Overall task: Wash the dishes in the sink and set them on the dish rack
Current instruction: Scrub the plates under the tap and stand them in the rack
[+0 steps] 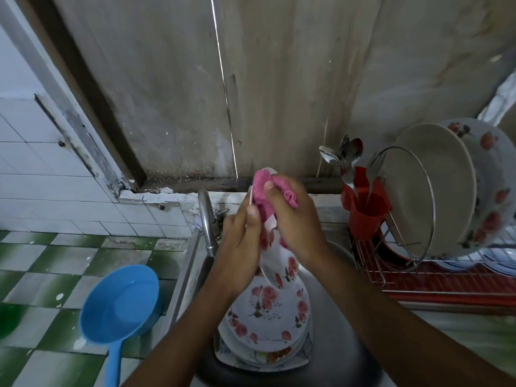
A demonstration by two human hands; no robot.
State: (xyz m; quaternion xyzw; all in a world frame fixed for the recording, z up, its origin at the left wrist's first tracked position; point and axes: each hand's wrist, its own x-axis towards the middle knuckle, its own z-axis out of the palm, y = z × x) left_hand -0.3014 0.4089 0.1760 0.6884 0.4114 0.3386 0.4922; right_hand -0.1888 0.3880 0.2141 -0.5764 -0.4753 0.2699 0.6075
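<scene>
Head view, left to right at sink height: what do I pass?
The blue dipper, faucet, left hand holding a flowered plate, right hand gripping the pink cloth, red cutlery holder, beige plate, large floral plate in the dish rack.

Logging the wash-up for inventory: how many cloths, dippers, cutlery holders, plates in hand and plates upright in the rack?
Pink cloth: 1
Blue dipper: 1
Red cutlery holder: 1
Held plate: 1
Upright plates in the rack: 2 (beige plate, floral plate)
Total: 6
</scene>
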